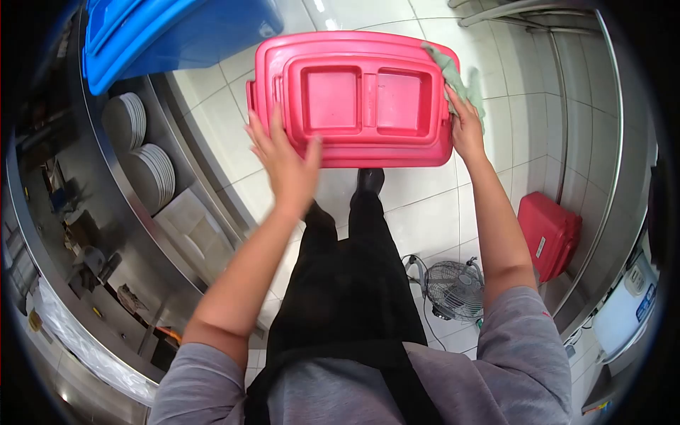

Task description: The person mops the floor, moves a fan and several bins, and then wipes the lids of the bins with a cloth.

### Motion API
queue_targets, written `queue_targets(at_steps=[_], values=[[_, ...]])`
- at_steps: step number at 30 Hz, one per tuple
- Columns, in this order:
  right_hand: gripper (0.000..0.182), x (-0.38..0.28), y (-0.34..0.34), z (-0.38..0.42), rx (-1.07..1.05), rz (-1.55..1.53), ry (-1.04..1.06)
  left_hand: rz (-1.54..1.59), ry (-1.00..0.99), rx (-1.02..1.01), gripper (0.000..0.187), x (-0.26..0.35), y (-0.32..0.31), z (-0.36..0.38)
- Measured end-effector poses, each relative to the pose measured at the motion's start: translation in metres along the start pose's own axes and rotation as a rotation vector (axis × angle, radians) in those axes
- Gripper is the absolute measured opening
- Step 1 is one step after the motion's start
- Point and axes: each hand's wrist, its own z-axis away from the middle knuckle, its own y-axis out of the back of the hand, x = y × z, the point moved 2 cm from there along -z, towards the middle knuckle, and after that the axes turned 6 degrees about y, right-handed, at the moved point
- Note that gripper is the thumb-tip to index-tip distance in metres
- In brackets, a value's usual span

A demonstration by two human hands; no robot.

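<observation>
A red plastic storage bin with its lid on is in front of me, over the floor. My left hand, a little blurred, is at the lid's near left corner with its fingers spread. On the opposite side, my right hand has a pale green cloth under its fingers, against the bin's right edge. The cloth drapes over the far right corner of the lid and hangs down outside it.
At the upper left stands a blue lidded bin. Stacked white plates fill a steel shelf on the left. A floor fan with a cord and a red case are at the lower right, near metal shelving.
</observation>
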Motion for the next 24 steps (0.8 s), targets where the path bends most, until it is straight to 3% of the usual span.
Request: queue_targets(at_steps=[2,3,4,5,6,8,9,10,11,13,15,17,19,21,22,23,24], values=[[0.063,0.014,0.01,0.007,-0.041,0.019,-0.067,-0.121,0.014,0.004,0.09,-0.007,-0.006,-0.052],[0.063,0.014,0.017,0.011,-0.033,0.024,-0.067,-0.062,0.029,-0.141,0.095,-0.018,-0.022,-0.071],[0.055,0.015,0.025,0.02,0.047,-0.087,-0.256,-0.004,0.048,-0.291,0.101,-0.018,-0.029,-0.078],[0.048,0.016,0.031,0.028,0.126,-0.2,-0.443,0.0,0.047,-0.294,0.101,-0.018,-0.034,-0.079],[0.048,0.004,0.037,0.027,0.123,-0.199,-0.441,-0.027,0.072,-0.309,0.104,-0.014,-0.036,-0.077],[0.044,-0.042,0.04,0.014,0.428,-0.47,-0.645,-0.082,0.092,-0.338,0.108,-0.014,-0.036,-0.076],[0.039,-0.062,0.029,0.006,0.357,-0.515,-0.549,-0.09,0.096,-0.336,0.108,-0.016,-0.035,-0.077],[0.037,-0.073,0.011,-0.004,0.245,-0.107,-0.23,-0.079,0.093,-0.344,0.108,-0.017,-0.035,-0.077],[0.037,-0.082,-0.011,-0.018,0.115,0.077,0.033,-0.065,0.09,-0.349,0.107,-0.017,-0.036,-0.077],[0.033,-0.089,-0.062,-0.044,-0.074,0.128,-0.123,-0.07,0.1,-0.354,0.107,-0.018,-0.037,-0.078],[0.027,-0.095,-0.081,-0.061,0.027,0.145,-0.125,-0.074,0.108,-0.363,0.107,-0.018,-0.039,-0.081],[0.036,-0.102,-0.088,-0.061,0.187,0.079,-0.035,-0.07,0.092,-0.339,0.107,-0.019,-0.04,-0.078],[0.034,-0.096,-0.081,-0.059,0.093,-0.01,0.051,-0.072,0.097,-0.343,0.107,-0.018,-0.039,-0.078],[0.032,-0.085,-0.069,-0.05,-0.423,0.07,-0.022,-0.074,0.108,-0.345,0.107,-0.018,-0.037,-0.076],[0.026,-0.093,-0.057,-0.04,-0.577,0.086,0.056,-0.076,0.107,-0.348,0.106,-0.017,-0.037,-0.076],[0.026,-0.099,-0.049,-0.043,-0.577,0.094,0.06,-0.076,0.109,-0.349,0.106,-0.016,-0.037,-0.076],[0.023,-0.109,-0.043,-0.051,-0.729,0.224,-0.04,-0.07,0.112,-0.34,0.106,-0.014,-0.037,-0.077]])
